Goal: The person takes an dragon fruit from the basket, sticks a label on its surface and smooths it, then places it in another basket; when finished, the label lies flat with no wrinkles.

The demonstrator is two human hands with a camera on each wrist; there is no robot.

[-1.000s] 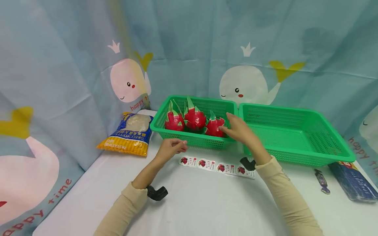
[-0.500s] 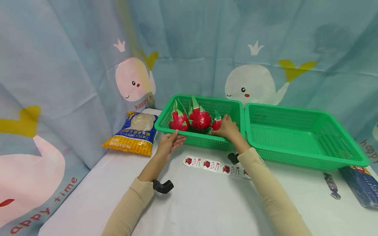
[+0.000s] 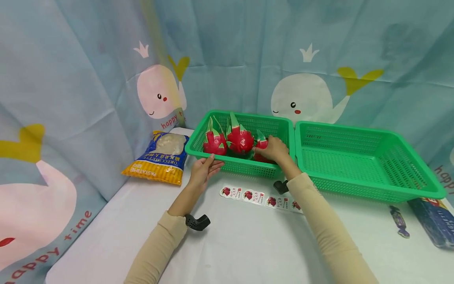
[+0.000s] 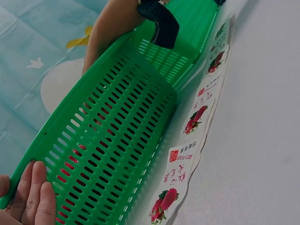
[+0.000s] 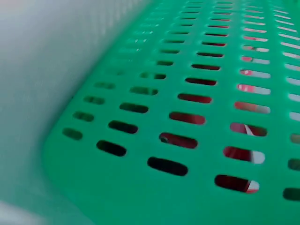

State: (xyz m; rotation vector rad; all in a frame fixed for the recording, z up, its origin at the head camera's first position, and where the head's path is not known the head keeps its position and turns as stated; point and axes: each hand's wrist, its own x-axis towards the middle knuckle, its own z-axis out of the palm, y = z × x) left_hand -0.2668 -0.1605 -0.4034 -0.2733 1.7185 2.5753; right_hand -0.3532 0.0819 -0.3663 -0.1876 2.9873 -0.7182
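A green plastic basket holds three dragon fruits. My left hand grips its front rim near the left corner, thumb at the top edge; in the left wrist view the fingers lie against the slotted outer wall. Inside, my right hand holds the rightmost dragon fruit from above, hiding part of it. The left dragon fruit and the middle dragon fruit stand beside it, green tips up. Only slotted basket wall with red behind fills the right wrist view.
Another green basket adjoins on the right. A strip of dragon fruit stickers lies in front of the baskets. A pasta bag sits at left; a wrapped candy and a blue spaghetti pack are at right.
My left hand has come forward onto the basket's front rim. My right hand has lowered from above the basket and closed round the rightmost dragon fruit. The head view has shifted slightly.
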